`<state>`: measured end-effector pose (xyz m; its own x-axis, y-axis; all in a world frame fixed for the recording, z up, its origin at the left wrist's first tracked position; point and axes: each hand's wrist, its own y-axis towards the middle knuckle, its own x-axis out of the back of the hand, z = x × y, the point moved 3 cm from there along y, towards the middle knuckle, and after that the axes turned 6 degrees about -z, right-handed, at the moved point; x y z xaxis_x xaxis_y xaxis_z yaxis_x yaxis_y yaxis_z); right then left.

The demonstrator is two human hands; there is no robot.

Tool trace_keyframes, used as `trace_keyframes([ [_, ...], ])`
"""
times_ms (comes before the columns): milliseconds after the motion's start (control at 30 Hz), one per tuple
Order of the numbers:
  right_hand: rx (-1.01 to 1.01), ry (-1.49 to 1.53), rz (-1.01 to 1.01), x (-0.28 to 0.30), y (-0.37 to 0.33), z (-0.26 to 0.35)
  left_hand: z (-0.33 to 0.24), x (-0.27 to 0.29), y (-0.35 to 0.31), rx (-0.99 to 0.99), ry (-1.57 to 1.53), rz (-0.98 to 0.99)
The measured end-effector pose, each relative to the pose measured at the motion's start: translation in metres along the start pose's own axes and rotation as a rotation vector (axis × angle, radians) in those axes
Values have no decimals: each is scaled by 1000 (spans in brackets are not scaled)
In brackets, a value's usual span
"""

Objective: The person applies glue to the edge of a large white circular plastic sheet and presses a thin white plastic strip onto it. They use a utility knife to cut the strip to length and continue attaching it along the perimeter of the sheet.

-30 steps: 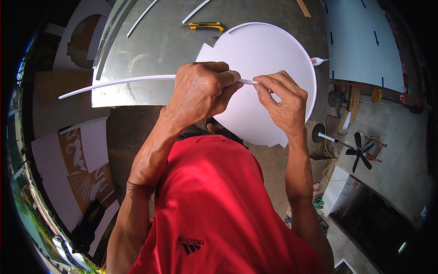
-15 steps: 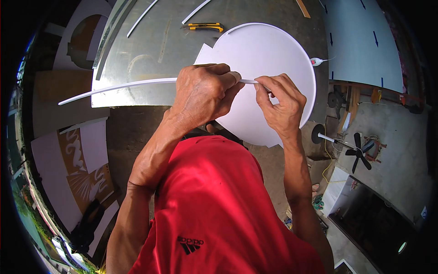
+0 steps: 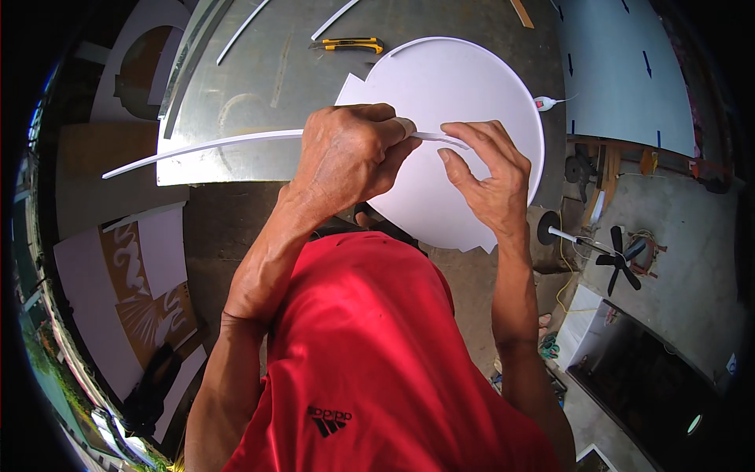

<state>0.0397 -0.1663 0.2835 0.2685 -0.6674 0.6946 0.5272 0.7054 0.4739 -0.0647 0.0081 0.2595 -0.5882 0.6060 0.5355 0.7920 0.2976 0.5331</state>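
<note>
While the left hand (image 3: 350, 153) pinches the white strip (image 3: 204, 147), the right hand (image 3: 487, 177) grips its end, fingers half spread.

A grey sheet-metal worktable (image 3: 259, 71) stands on a bare concrete floor (image 3: 684, 236) in daylight. A pale blue panel with dark arrows (image 3: 621, 63) lies at the upper right. A black standing fan (image 3: 617, 256) and a dark flat screen (image 3: 645, 385) sit lower right.

Two bare hands, left (image 3: 346, 157) and right (image 3: 487, 177), work over one round white board (image 3: 464, 86); three thin white strips lie about, one held (image 3: 204, 147), beside one yellow utility knife (image 3: 350, 45) and one floor fan (image 3: 617, 256).
</note>
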Motion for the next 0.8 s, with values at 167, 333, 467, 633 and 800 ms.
trace_keyframes([
  [167, 39, -3, 16, -5, 2, -1, -1, 0, -2, -11, 12, 21],
  [333, 64, -8, 27, -7, 3, -1, 0, 0, -3, -11, 3, 13],
  [467, 89, -17, 25, -10, 6, -1, 1, 2, -2, -8, 12, 18],
  [633, 102, -24, 1, -12, 7, 0, 1, 3, -1, 0, 5, 5],
  [800, 106, -87, -46, -17, 7, 3, 3, 0, -1, 22, 31, -27],
])
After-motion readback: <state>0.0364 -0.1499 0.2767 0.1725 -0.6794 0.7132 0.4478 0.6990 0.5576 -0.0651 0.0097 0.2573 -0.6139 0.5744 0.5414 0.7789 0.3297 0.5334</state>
